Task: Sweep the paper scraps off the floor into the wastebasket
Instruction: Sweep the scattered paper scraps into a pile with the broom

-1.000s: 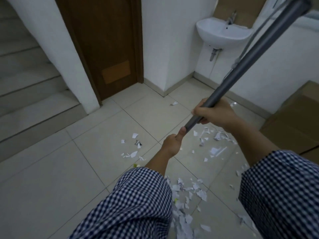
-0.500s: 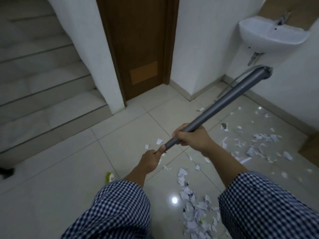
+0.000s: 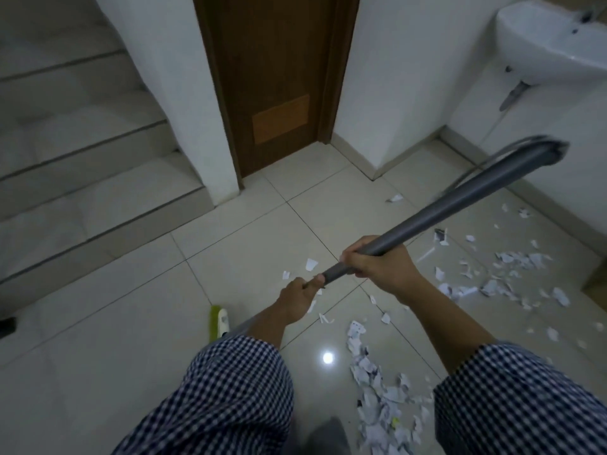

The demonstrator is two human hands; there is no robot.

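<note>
Both my hands hold a grey broom handle (image 3: 460,205) that slants up to the right. My right hand (image 3: 377,267) grips it higher up, and my left hand (image 3: 297,298) grips it just below. The green and white broom head (image 3: 218,323) peeks out on the floor to the left of my left forearm. White paper scraps lie in a dense pile (image 3: 377,382) between my sleeves and in a looser scatter (image 3: 502,274) on the tiles to the right. No wastebasket is in view.
Grey stairs (image 3: 82,165) rise at the left. A brown door (image 3: 272,80) stands ahead between white walls. A white wall sink (image 3: 551,44) hangs at the upper right. A dark object (image 3: 6,326) shows at the left edge.
The view has swung left and down, so the sink and door sit further right. The handle has dropped lower, the broom head has come into sight, and both hands keep their hold.
</note>
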